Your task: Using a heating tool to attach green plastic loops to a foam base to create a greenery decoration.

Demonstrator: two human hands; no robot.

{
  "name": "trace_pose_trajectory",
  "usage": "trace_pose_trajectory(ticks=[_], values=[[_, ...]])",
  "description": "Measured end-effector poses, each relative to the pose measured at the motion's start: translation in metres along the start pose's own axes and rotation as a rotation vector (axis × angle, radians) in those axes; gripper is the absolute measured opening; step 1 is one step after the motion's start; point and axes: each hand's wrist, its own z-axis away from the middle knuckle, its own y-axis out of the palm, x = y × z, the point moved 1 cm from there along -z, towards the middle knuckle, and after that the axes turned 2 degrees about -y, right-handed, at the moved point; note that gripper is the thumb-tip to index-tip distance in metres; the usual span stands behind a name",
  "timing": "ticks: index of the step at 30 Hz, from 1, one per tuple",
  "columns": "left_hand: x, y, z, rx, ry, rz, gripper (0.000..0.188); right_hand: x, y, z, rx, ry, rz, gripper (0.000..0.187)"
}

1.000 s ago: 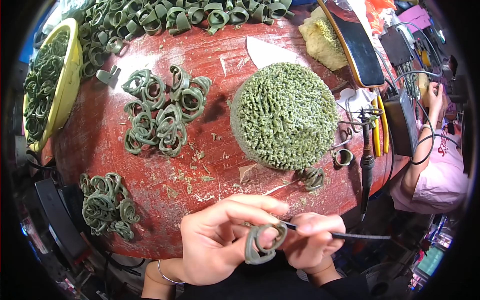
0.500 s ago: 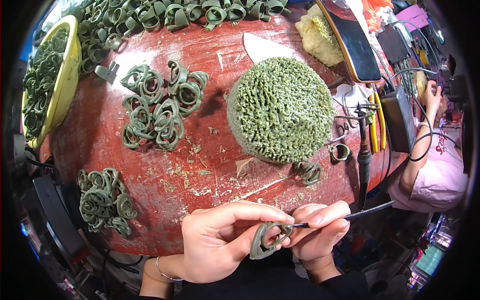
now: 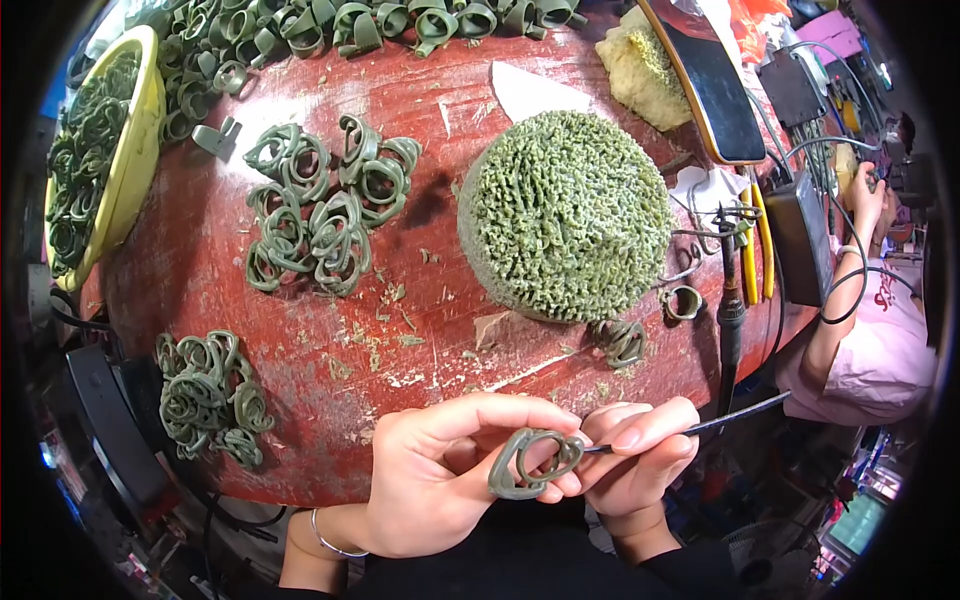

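Observation:
Close to the table's near edge, my left hand (image 3: 425, 490) pinches a green wax ring (image 3: 507, 480) with open loops, its fingers bent around the band. My right hand (image 3: 640, 455) grips a thin dark carving tool (image 3: 745, 411) like a pen; its shaft points out to the right. The tool's tip meets the ring's right side, where fingers partly cover the contact. Just beyond my hands, a few looped green rings (image 3: 622, 344) lie beside a round block (image 3: 565, 215) with a rough, crumbly green top.
Clusters of green rings (image 3: 335, 240) lie on the red table (image 3: 430, 340). A yellow bowl (image 3: 150, 130) of rings stands far left. Rightward are a phone (image 3: 710, 95), a black-handled pen tool (image 3: 731, 325), yellow handles (image 3: 751, 265) and cables. A person in pink (image 3: 870, 370) sits beyond.
The ring has turned slightly in my left fingers, so its openings show more. The right hand and tool have barely shifted. The person at right has moved their hands a little.

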Motion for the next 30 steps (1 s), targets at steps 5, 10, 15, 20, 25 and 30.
trace_pose_trajectory(ticks=[5,10,15,20,25,30], values=[[0.002,0.0,-0.003,0.026,0.053,-0.002,0.024,0.007,0.002,-0.001,0.02,0.015,0.112,0.034],[0.0,0.0,-0.001,0.028,-0.019,0.02,0.025,0.002,-0.003,0.0,0.069,-0.054,0.198,0.032],[-0.002,0.003,-0.002,-0.004,-0.099,0.073,0.028,0.003,-0.003,0.004,-0.01,-0.078,0.269,0.033],[-0.002,0.002,-0.003,-0.01,-0.084,0.063,0.026,0.003,-0.003,0.001,0.069,-0.071,0.17,0.032],[-0.003,-0.008,-0.001,0.176,-0.141,0.05,0.023,0.004,0.001,0.0,0.016,-0.102,0.252,0.032],[-0.001,-0.011,0.0,0.156,-0.08,0.016,0.022,-0.002,0.0,0.007,-0.056,-0.067,0.218,0.032]])
